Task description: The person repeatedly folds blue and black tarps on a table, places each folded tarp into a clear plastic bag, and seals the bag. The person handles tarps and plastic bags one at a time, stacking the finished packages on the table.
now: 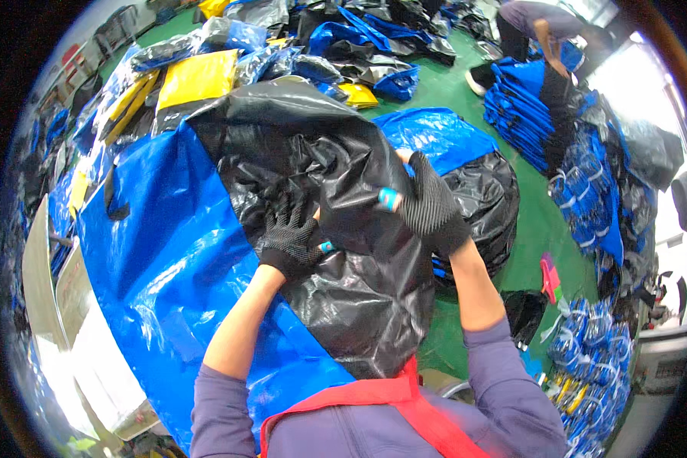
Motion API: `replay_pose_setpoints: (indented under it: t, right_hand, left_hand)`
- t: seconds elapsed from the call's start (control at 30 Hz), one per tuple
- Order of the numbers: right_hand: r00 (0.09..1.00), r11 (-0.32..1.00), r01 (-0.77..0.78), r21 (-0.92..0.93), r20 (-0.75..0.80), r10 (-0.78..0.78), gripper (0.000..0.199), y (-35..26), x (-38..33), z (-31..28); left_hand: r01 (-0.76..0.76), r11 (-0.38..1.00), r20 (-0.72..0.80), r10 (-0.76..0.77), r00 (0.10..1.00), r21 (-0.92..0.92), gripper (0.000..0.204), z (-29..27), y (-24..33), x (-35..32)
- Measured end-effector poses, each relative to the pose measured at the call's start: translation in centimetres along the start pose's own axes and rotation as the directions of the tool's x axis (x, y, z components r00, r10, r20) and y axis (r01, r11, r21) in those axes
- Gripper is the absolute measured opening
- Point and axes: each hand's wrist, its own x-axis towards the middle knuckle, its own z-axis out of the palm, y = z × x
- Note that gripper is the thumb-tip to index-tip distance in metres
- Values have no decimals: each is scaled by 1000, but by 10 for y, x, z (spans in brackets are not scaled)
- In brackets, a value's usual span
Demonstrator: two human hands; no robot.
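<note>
A large plastic-looking bag or sheet, blue (175, 252) on its left and black (351, 294) on its right, is spread wrinkled before me. My left hand (288, 238), in a black knit glove with a blue band on the thumb, lies flat on the black part near the seam, fingers spread. My right hand (435, 206), gloved alike, is at the black part's right edge. Its thumb, also blue-banded, points left over the material, apart from the forefinger; slight blur hides whether it touches. Beyond that edge sits a rounded blue-and-black bundle (481, 187), partly covered.
Piled packages in clear wrap, some yellow (197, 80), lie at the back left. A person (542, 34) bends over a stack of folded blue pieces (519, 111) at the back right. Tied blue bundles (588, 351) and a pink item (549, 278) lie right on the green floor (538, 221).
</note>
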Motion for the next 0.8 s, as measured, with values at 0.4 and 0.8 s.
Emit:
replay_pose_setpoints:
  t: [0.4,0.8]
  right_hand:
    - [908,790,211,-575,416,60,66,-25,148,107]
    - [752,544,346,-764,573,326,47,31,177,146]
  left_hand:
    - [14,1000,-15,-14,1000,14,66,-1,8,-5]
    - [141,983,-77,-132,988,115,58,-64,-92,-80]
